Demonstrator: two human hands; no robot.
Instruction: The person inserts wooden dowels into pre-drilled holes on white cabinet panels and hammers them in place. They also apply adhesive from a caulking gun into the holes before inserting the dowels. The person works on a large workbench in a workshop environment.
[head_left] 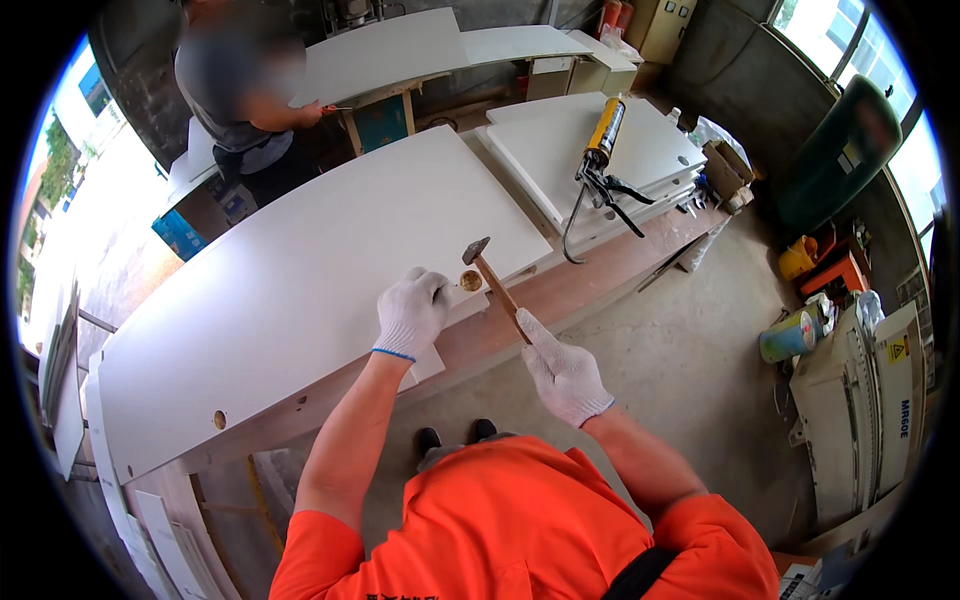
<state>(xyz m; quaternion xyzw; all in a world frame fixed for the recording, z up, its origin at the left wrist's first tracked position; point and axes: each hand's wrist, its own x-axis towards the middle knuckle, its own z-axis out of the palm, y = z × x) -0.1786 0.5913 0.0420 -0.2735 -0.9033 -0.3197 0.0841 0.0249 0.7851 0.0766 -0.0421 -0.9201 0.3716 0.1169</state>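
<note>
My right hand, in a white knitted glove, grips the wooden handle of a hammer. The steel head is raised just beyond a round hole near the edge of a large white panel. Left of that hole, my gloved left hand is over the panel with its fingers curled together; whatever they pinch is too small or hidden to name. A second round hole shows near the panel's left end.
A caulking gun with a yellow cartridge lies on stacked white panels at the back right. A co-worker stands at the far left, beside another bench. A green cylinder, cardboard box and white machine stand right.
</note>
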